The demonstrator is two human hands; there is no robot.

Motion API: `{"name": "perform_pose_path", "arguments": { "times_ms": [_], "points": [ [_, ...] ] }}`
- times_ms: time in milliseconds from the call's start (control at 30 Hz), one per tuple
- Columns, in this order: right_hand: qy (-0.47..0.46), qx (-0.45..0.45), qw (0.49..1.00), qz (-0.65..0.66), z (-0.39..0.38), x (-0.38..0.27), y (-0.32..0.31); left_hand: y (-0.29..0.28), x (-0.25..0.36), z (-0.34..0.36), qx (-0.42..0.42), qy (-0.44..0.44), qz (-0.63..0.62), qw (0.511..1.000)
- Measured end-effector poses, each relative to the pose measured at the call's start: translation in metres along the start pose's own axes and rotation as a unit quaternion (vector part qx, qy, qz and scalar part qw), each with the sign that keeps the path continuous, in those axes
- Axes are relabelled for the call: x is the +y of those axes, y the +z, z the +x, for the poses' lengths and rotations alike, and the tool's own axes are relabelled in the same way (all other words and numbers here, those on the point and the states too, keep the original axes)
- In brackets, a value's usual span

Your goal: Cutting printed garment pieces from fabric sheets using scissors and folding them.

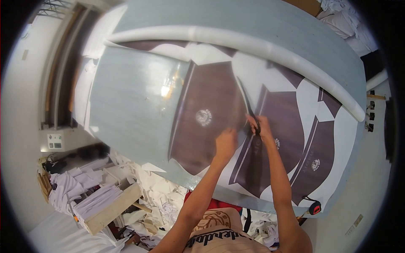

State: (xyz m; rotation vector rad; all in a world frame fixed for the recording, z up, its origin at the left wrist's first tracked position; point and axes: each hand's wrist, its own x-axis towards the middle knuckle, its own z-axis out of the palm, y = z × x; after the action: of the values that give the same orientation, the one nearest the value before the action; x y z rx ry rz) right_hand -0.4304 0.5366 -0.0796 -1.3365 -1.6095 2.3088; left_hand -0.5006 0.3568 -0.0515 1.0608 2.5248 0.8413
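Beige shirt cloth with dark lettering (223,242) lies nearest, and two bare forearms (280,181) extend past it over a smooth, grey-blue bench (126,109). The right hand (263,128) has its fingers closed around dark, long-bladed shears (252,114) pointing away along the right side of a maroon-brown printed panel (206,88); this grip appears to keep the blades lined up with the panel's border. Curled and blurred, the left hand (226,142) is at the panel's lower right part, perhaps steadying it; whether its fingers pinch anything I cannot tell. White sheet material (249,69) bearing more maroon-brown panels (282,109) spreads rightward, and a long white roll (236,40) curves across the far side, probably keeping spare length out of the way. Room to move lies leftward, where bench top shows beside the panel. The near edge runs close to the body, a black-and-red tape measure (315,207) near its right end. Below, white scraps (162,192) heap beside a pale wooden board (114,209).
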Motion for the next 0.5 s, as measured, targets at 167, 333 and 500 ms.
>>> {"name": "perform_pose_path", "arguments": {
  "times_ms": [167, 333, 500],
  "points": [
    [0.006, 0.013, 1.0, 0.018, 0.022, -0.016, 0.023, -0.003, 0.0, 0.002, -0.009, -0.018, 0.023, 1.0],
    [-0.056, 0.057, 0.997, -0.023, 0.048, -0.025, 0.031, -0.001, 0.006, 0.005, -0.003, -0.025, 0.015, 1.0],
    [-0.036, 0.043, 0.998, 0.006, 0.055, -0.036, 0.047, -0.001, 0.006, 0.008, 0.001, -0.036, 0.019, 0.999]
  ]
}}
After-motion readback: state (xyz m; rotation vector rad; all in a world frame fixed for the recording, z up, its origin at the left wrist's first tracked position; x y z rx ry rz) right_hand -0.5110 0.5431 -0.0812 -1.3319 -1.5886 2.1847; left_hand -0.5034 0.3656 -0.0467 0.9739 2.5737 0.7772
